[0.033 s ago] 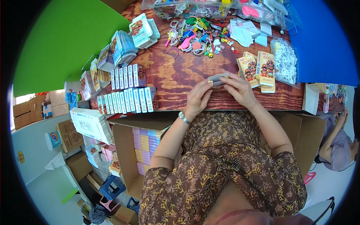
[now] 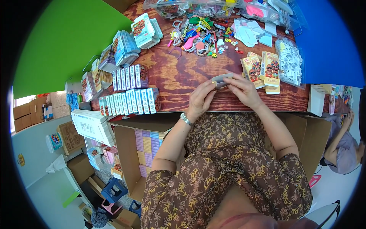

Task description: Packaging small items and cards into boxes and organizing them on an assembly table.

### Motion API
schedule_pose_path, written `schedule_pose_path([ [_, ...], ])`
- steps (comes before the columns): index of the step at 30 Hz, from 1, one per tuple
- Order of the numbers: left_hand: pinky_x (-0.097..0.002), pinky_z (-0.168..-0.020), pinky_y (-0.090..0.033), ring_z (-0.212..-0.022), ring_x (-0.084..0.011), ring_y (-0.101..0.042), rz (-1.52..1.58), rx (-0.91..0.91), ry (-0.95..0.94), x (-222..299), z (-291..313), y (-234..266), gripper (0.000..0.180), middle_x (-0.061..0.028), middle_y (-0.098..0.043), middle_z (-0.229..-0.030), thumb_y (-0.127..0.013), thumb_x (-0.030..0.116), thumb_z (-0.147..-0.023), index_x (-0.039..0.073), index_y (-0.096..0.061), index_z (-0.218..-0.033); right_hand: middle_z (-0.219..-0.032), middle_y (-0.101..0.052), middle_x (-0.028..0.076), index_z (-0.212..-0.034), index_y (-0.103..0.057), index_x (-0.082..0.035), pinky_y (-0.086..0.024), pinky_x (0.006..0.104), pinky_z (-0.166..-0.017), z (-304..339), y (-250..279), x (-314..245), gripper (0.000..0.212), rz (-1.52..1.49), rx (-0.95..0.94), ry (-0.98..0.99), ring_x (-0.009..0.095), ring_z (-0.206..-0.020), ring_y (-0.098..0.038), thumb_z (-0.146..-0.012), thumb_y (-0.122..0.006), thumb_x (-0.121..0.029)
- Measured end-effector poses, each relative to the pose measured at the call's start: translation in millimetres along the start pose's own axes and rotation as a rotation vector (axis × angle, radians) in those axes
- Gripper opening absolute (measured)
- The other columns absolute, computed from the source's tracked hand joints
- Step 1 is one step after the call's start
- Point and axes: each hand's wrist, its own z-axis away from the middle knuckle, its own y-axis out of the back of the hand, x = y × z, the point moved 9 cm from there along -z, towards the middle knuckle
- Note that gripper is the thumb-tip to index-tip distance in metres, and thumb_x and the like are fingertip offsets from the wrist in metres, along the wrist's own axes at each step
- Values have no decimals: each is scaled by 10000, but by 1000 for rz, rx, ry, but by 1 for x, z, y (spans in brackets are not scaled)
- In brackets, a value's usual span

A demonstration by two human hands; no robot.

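Just above the table's front edge, a small cardboard box [image 2: 222,83] is held between my two hands, its open end tilted up and its grey inside showing. My left hand [image 2: 201,100] grips its left end, fingers and thumb closed on it. My right hand [image 2: 244,91] pinches the right end, with the thumb at the near side. Right beside that hand lie several flattened yellow printed boxes [image 2: 262,70]. What is inside the held box, if anything, cannot be made out.
Left on the wooden table [image 2: 167,72] stand rows of filled boxes [image 2: 129,101] and stacks of flat ones [image 2: 126,47]. Small toys and hair ties [image 2: 198,38] lie at the far middle. A tray of white pieces [image 2: 291,63] is at right. Cartons [image 2: 127,156] stand below the edge.
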Motion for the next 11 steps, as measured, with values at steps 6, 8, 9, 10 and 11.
schedule_pose_path([
  [6,-326,-762,-565,-939,-267,-704,122,-85,-1,6,-12,7,244,-152,-705,-1085,-756,-41,-836,21,-699,-1064,-1325,-632,130,-1262,-698,-107,-506,349,-952,-13,-3,-7,315,-97,-318,-24,261,-1159,-632,-957,-626,-76],
  [8,-325,-757,-564,-936,-261,-704,147,-110,17,5,-12,6,230,-146,-708,-1077,-761,-36,-834,20,-704,-1050,-1464,-517,147,-1251,-690,-61,-499,362,-975,-10,-1,-14,296,-70,-357,31,256,-1176,-623,-974,-592,-34],
  [9,-324,-754,-563,-935,-258,-704,138,-105,-8,6,-11,7,222,-139,-710,-1071,-765,-30,-833,22,-708,-1042,-1464,-517,147,-1251,-690,-61,-499,362,-975,-11,1,-14,296,-70,-361,32,256,-1176,-623,-974,-592,-34],
  [10,-323,-752,-563,-934,-254,-704,128,-100,-34,8,-9,8,215,-132,-713,-1065,-769,-25,-833,23,-712,-1034,-1482,-500,143,-1251,-692,-68,-488,357,-996,-12,1,-5,291,-119,-392,-77,278,-1244,-581,-975,-601,-52],
  [11,-312,-753,-560,-934,-257,-703,134,-109,-15,8,-9,8,238,-129,-713,-1074,-778,-21,-826,32,-714,-1050,-1499,-483,139,-1250,-694,-74,-478,352,-1017,-13,1,5,287,-169,-420,-187,300,-1311,-539,-976,-609,-71],
])
